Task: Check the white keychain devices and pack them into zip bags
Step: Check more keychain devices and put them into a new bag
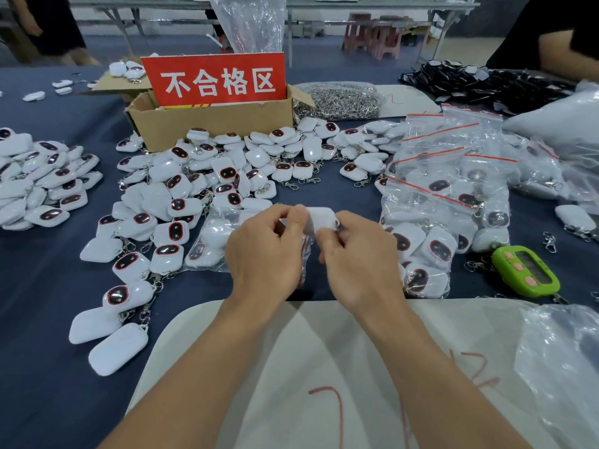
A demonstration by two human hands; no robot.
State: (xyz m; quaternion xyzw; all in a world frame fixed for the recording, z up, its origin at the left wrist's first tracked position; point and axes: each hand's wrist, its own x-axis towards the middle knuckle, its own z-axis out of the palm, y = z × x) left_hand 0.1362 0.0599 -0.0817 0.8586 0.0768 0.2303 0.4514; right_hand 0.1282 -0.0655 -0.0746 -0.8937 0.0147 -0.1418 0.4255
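Observation:
Both hands meet above the middle of the table. Between them is one white keychain device (319,218), blurred. My right hand (353,257) pinches its right end near the metal clasp. My left hand (269,247) grips its left side together with a clear zip bag (304,251) that hangs down between the hands. A large heap of loose white devices (194,186) lies to the left and behind. Filled zip bags with red strips (444,196) are piled to the right.
A cardboard box (210,121) with a red sign stands behind the heap. A green timer (525,270) lies at the right. A second device pile (42,179) sits far left, metal clasps (340,100) at the back. A white cloth sack (324,367) covers the near edge.

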